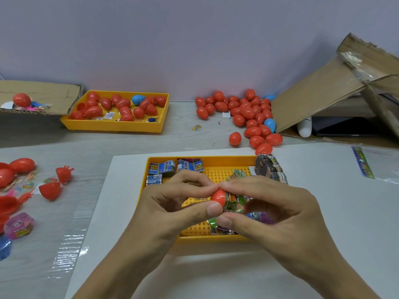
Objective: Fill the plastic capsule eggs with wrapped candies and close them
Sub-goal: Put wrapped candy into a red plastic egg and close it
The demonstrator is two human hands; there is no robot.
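Over the near yellow perforated plastic tray point(216, 161), both hands are meeting on one job. The left hand point(172, 203) is pinching a red plastic egg half point(218, 197) between thumb and fingertips, open end facing right. The right hand point(274, 208) is pinching a green foil-wrapped candy point(234, 204), its left end already sitting at the shell mouth. Candy's long axis is running left-right, in line with the shell. Likely next: pushing it leftwards. The mating half isn't identifiable; loose red halves point(50, 189) are lying far left.

A near tray point(226, 160) holds wrapped candies point(166, 167); behind it, left, a far tray point(112, 126) holds eggs point(123, 103). Loose eggs point(248, 113) lie right of that tray.
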